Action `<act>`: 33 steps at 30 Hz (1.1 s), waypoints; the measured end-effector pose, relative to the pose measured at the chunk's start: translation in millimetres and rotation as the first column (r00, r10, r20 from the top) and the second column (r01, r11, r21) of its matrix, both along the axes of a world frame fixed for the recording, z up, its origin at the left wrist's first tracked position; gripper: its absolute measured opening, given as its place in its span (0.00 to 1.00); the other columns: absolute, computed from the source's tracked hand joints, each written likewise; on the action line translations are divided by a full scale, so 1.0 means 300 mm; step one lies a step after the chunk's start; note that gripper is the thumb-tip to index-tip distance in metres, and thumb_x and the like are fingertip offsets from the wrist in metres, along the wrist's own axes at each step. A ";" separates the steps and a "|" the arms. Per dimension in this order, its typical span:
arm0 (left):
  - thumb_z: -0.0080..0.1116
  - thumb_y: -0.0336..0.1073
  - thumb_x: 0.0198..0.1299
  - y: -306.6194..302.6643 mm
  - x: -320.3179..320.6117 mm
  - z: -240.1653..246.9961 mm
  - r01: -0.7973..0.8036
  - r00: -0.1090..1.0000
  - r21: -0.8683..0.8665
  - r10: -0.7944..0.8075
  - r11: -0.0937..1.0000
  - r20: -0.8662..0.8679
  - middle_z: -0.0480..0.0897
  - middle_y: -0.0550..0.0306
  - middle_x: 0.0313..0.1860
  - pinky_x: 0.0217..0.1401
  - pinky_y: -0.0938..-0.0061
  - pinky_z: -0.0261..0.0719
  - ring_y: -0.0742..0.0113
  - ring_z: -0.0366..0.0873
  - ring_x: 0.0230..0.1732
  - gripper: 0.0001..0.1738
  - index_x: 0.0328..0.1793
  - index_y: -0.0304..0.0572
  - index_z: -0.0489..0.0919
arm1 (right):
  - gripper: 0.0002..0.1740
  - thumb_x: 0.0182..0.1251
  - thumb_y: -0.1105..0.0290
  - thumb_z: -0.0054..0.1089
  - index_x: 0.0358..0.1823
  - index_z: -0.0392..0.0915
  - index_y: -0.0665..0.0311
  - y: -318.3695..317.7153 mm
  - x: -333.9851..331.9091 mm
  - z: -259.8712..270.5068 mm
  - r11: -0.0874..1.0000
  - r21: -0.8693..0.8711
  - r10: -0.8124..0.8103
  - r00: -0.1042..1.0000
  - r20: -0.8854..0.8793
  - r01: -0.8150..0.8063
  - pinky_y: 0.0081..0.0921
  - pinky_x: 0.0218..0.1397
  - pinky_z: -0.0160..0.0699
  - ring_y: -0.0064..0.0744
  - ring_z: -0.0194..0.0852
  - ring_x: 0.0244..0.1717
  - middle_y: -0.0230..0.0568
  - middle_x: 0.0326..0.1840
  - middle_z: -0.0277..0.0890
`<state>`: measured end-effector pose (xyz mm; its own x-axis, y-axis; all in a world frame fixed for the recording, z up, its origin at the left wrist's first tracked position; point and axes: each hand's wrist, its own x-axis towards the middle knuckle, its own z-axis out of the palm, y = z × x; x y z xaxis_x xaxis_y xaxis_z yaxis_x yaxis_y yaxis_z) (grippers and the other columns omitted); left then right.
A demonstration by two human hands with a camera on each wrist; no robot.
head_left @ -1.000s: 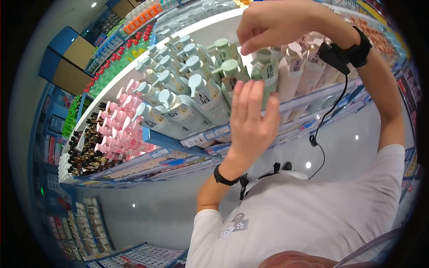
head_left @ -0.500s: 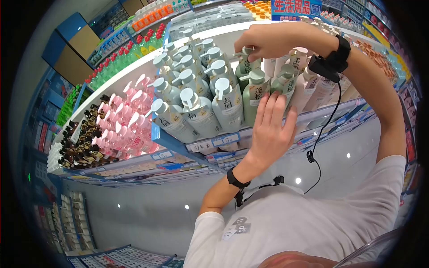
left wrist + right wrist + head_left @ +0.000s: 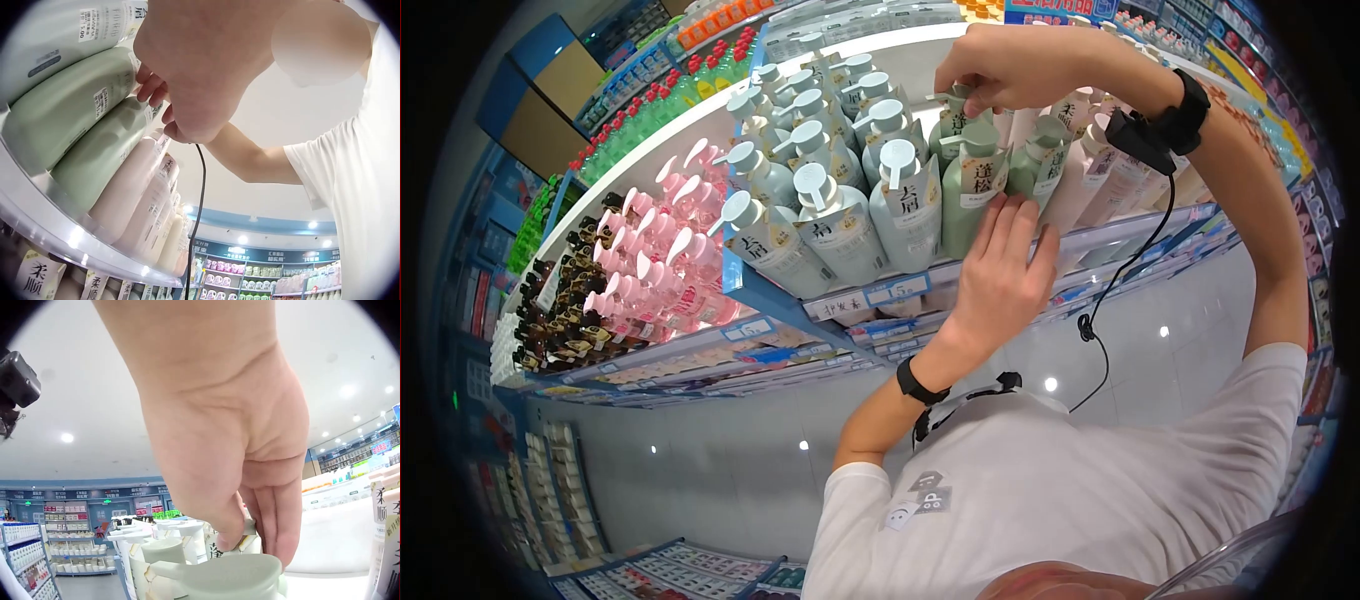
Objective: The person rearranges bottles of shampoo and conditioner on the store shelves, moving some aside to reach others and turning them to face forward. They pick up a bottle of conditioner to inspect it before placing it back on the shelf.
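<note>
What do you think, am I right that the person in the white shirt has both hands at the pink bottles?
Not quite: pink is wrong. They're green bottles, as the head view shows, with the left hand at the front ones and the right hand holding one behind. The shirt is white, as you said.

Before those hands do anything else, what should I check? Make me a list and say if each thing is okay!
1. Right hand has hold of the back green bottle: ok, it grips it near the top.
2. Left hand is at the two front green bottles: ok, its fingers reach them.
3. Front green bottles stand on the shelf: ok.
4. Back green bottle's bottom rests on the shelf: cannot tell, it's hidden.
5. Black cable is clear of the green bottles: ok, it hangs away from them.
</note>
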<state>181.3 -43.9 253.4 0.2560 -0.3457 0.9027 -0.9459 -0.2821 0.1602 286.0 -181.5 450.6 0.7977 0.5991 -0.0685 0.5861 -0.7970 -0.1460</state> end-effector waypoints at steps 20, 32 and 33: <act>0.69 0.23 0.51 -0.015 -0.049 0.133 -0.167 0.981 -0.016 0.168 0.986 0.096 0.80 0.44 0.59 0.68 0.46 0.75 0.40 0.77 0.64 0.17 0.49 0.38 0.84 | 0.22 0.65 0.75 0.58 0.60 0.83 0.70 -0.337 -0.432 0.160 0.990 0.026 0.134 0.979 0.152 -0.140 0.42 0.52 0.83 0.53 0.85 0.48 0.56 0.52 0.86; 0.76 0.38 0.55 -0.098 0.011 0.277 -0.528 0.849 0.317 0.496 0.788 0.182 0.83 0.46 0.62 0.80 0.47 0.64 0.47 0.77 0.67 0.33 0.67 0.36 0.79 | 0.14 0.62 0.75 0.63 0.48 0.88 0.70 -0.443 -0.298 0.032 0.965 -0.010 0.262 0.957 0.128 -0.263 0.42 0.42 0.82 0.52 0.85 0.40 0.55 0.40 0.87; 0.76 0.38 0.55 -0.102 0.007 0.274 -0.528 0.849 0.310 0.504 0.791 0.159 0.83 0.47 0.62 0.80 0.48 0.65 0.48 0.77 0.67 0.33 0.67 0.36 0.79 | 0.13 0.62 0.75 0.64 0.46 0.88 0.71 -0.443 -0.302 0.027 0.968 0.011 0.246 0.955 0.163 -0.252 0.42 0.40 0.82 0.52 0.85 0.38 0.55 0.38 0.87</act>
<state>183.5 -74.4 335.5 0.4270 -0.4579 0.7797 -0.6494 -0.7554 -0.0880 195.5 -314.5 458.7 0.6220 0.7799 0.0695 0.7830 -0.6194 -0.0572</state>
